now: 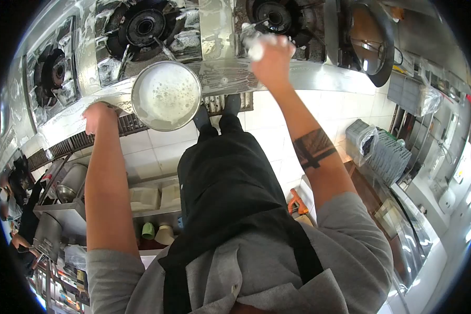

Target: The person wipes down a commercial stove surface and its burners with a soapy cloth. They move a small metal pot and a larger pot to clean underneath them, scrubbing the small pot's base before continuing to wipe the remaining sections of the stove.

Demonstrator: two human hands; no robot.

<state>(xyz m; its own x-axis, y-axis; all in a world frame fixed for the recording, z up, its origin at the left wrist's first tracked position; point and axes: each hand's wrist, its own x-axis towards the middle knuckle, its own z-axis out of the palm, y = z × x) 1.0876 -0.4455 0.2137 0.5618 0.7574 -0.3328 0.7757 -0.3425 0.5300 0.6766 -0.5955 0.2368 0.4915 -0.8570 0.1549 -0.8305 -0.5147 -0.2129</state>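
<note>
A round metal saucepan (166, 96) full of foamy whitish liquid is held out over the stove's front edge. My left hand (99, 118) is closed at its left side, around what looks like its handle, mostly hidden by the fingers. Over the right part of the stove, my right hand (273, 58) is blurred and covered with white suds. Its fingers are curled round something whitish that I cannot make out. Just beyond that hand is a sudsy burner (272, 17). Another foam-streaked burner (144, 23) lies beyond the saucepan.
A third burner (52, 73) is at the far left. The wet metal front edge (319, 75) of the stove runs across in front of me. A dark round pan (374, 42) stands at the right. Stacked grey trays (390, 154) and a low shelf with containers (144, 199) flank me.
</note>
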